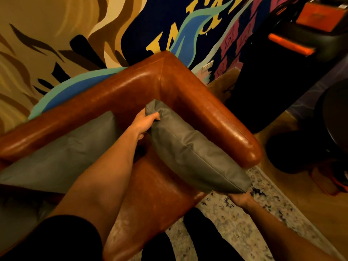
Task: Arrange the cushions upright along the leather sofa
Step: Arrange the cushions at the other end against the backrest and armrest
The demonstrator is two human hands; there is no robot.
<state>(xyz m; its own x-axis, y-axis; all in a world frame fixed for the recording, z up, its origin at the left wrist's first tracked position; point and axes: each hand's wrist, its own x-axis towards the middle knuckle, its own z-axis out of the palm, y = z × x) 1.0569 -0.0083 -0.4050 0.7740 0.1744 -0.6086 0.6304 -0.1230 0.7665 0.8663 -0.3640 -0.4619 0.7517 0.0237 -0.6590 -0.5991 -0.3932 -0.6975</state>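
Clearly, the brown leather sofa [197, 102] is carrying a grey leather cushion [194, 153] leaning against its armrest; the left hand [145, 123] is pinching its far corner, and the right hand [240, 199] is gripping its near corner from underneath. A second grey cushion [62, 153] is leaning against the backrest.

Left hand [145, 122] reaches far forward, arm stretched, fingers pinched shut on a far corner — right hand [240, 199] sits nearer, palm up, cupping from underneath.
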